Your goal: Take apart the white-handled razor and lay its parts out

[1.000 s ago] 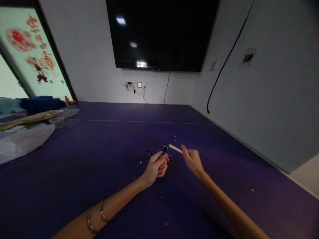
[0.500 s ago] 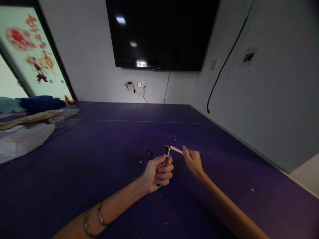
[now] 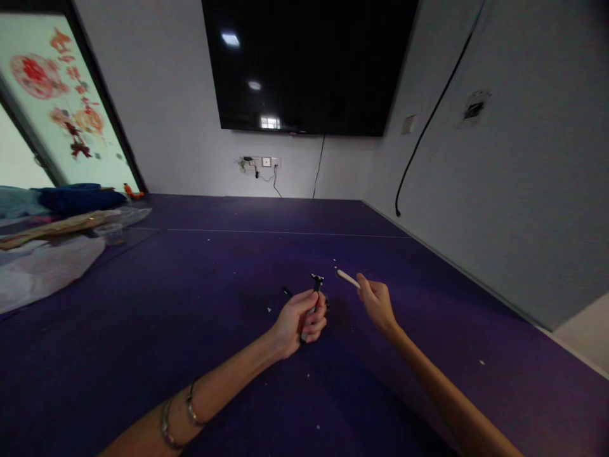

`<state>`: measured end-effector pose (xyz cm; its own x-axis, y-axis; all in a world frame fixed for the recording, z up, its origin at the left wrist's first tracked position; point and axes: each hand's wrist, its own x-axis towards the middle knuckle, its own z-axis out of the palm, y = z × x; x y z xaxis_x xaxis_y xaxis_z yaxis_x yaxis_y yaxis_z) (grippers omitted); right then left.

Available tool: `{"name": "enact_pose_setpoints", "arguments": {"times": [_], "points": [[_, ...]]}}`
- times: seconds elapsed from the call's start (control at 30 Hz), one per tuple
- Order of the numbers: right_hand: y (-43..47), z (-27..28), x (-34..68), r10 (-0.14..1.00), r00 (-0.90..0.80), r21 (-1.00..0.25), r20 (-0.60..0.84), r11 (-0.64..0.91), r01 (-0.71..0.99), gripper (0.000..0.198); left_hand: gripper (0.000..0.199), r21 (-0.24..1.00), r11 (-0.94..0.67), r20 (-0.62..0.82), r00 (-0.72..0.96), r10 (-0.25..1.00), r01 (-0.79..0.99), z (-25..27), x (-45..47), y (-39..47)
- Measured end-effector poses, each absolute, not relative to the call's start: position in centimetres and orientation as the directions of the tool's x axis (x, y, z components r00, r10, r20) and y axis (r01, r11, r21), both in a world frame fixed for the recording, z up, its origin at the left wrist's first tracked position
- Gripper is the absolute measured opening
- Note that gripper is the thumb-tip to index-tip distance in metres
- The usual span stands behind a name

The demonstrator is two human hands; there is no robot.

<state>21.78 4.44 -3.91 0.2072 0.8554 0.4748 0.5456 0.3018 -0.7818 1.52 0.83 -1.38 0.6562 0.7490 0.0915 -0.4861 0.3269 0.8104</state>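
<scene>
My left hand (image 3: 299, 322) is closed around the handle of a black and silver razor (image 3: 317, 283), its T-shaped head pointing up. In my right hand (image 3: 378, 304) a slim pale toothbrush (image 3: 349, 278) is pinched near one end. Its darker tip points left toward the razor head, with a gap between them. The bristles are too small to make out. A small black piece (image 3: 286, 291) lies on the purple surface (image 3: 214, 292) just beyond my left hand. Something dark (image 3: 327, 303) shows beside my left fingertips; I cannot tell what it is.
Plastic bags (image 3: 52, 266), a tan flat piece (image 3: 61, 227) and dark blue cloth (image 3: 80, 198) lie at the left. White specks dot the surface. A wall-mounted television (image 3: 309, 70), sockets (image 3: 266, 162) and a hanging black cable (image 3: 428, 120) are on the walls.
My right hand has drawn the toothbrush right and slightly up, away from the razor head. My left hand has shifted slightly and turned the razor, so its head shows wider.
</scene>
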Motion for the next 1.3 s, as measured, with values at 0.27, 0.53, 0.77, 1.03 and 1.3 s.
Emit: {"name": "enact_pose_setpoints", "arguments": {"times": [0.27,0.53,0.77,1.03,1.3], "points": [[2.1,1.5,22.0,0.833,0.073,-0.487,0.549,0.248,0.837,0.050,0.021,0.944,-0.309,0.331,0.357,0.873,-0.117,-2.9,1.1,2.9],[0.5,2.5,20.6,0.779,-0.016,-0.332,0.626,0.286,0.899,0.048,0.021,0.905,-0.422,0.404,0.433,0.806,-0.058,-2.2,0.7,1.7],[0.7,3.0,21.7,0.719,0.009,-0.336,0.695,0.314,0.888,0.049,0.025,0.914,-0.405,0.373,0.433,0.821,-0.020,-2.5,0.6,1.8],[0.0,3.2,20.7,0.712,-0.040,-0.322,0.701,0.366,0.873,0.048,0.024,0.896,-0.444,0.392,0.471,0.790,-0.002,-2.0,0.3,1.6],[-0.2,3.4,20.7,0.713,-0.009,-0.362,0.701,0.366,0.857,0.048,0.025,0.890,-0.456,0.396,0.474,0.786,0.012,-2.3,0.2,2.0]]}}
